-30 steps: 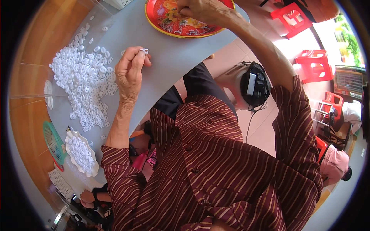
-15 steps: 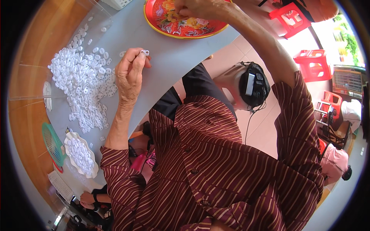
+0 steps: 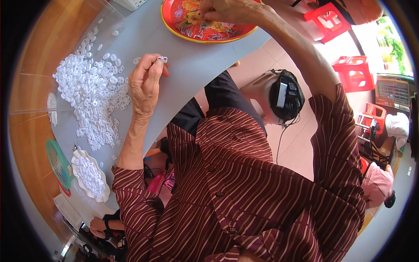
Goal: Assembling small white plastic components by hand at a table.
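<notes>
Between the thumb and forefinger of my left hand [image 3: 145, 85] is a small white plastic piece [image 3: 162, 59] with holes, held up over the grey table. Left of that hand spreads a heap of similar white plastic pieces [image 3: 87, 91]. My right hand [image 3: 227, 9] reaches into a round red tray [image 3: 174, 29] with a yellow rim and a flower pattern. Small metal parts [image 3: 203, 32] lie scattered in the tray. The right fingers are pinched together down at the tray; whatever is between them is too small or hidden to make out.
A scalloped white dish [image 3: 104, 197] of white pieces stands at the lower left, by a green mesh basket [image 3: 59, 163]. Another person's hands [image 3: 99, 225] show beyond it. A stool with a black bag [image 3: 288, 96] stands right of my legs; red stools [image 3: 354, 74] are farther right.
The whole view has shifted very slightly. My left hand keeps its hold on the white piece, and my right hand stays at the tray with small finger movement.
</notes>
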The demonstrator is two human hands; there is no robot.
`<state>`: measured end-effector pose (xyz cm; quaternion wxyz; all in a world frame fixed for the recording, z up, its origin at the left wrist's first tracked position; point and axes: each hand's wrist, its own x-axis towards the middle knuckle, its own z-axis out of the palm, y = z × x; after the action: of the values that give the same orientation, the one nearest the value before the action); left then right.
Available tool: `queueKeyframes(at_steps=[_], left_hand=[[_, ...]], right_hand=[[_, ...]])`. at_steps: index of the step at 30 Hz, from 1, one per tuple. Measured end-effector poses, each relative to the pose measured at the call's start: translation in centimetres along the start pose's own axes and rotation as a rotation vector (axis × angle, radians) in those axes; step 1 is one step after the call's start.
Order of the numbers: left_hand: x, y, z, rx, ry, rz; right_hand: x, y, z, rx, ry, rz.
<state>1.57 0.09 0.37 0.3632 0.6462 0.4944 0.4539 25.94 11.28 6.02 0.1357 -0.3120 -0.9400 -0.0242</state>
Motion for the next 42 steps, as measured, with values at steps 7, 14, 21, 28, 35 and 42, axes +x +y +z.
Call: queueKeyframes(at_steps=[7,14,21,28,35,42], left_hand=[[0.0,0.0,0.0,-0.018,-0.006,-0.010],[-0.1,0.0,0.1,-0.054,-0.010,-0.019],[-0.1,0.2,0.2,-0.067,-0.006,-0.057],[0.0,0.3,0.2,-0.040,-0.011,-0.046],[0.2,0.1,0.2,-0.018,-0.023,-0.021],[0.1,-0.7,-0.4,-0.363,-0.099,-0.081]], right_hand=[[1.8,0.3,0.7,0.283,-0.058,0.153],[2.8,-0.2,1.9,0.210,-0.032,0.053],[2.8,-0.1,2.5,-0.410,-0.090,-0.319],[3.3,-0.7,2.5,-0.069,-0.183,0.010],[2.2,-2.1,1.0,0.523,0.113,0.289],[1.5,-7.5,3.4,1.084,0.398,0.343]])
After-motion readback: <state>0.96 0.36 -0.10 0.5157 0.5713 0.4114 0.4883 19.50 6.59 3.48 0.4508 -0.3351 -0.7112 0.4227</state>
